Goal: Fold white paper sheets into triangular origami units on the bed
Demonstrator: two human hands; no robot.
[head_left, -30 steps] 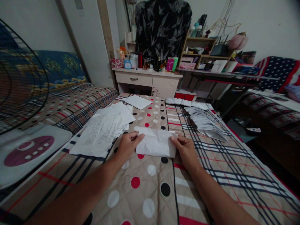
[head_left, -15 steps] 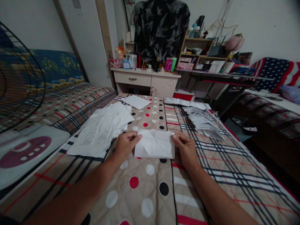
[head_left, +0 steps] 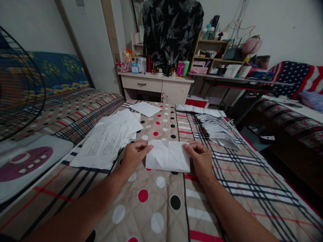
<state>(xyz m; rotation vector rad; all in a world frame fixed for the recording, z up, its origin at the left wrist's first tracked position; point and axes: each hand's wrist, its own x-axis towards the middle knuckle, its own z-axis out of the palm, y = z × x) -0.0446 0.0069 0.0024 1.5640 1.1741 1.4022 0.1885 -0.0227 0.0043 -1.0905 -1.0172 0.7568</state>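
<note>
A creased, folded sheet of white paper is held up over the bed in the middle of the head view. My left hand pinches its upper left corner, thumb in front and fingers behind. At the upper right corner, my right hand grips it the same way. Left of my left hand lies a pile of loose white sheets, the front one printed with text. A stack of folded papers is fanned out beyond my right hand.
Everything rests on a quilted bedspread with dots and plaid. A single white sheet lies farther back, and a row of folded papers is at the far right. A fan stands at left; a dresser is behind the bed.
Both hands keep their pinch on the folded paper. The paper and my right hand have shifted very slightly to the right; the rest of the view has moved a little with the camera.
</note>
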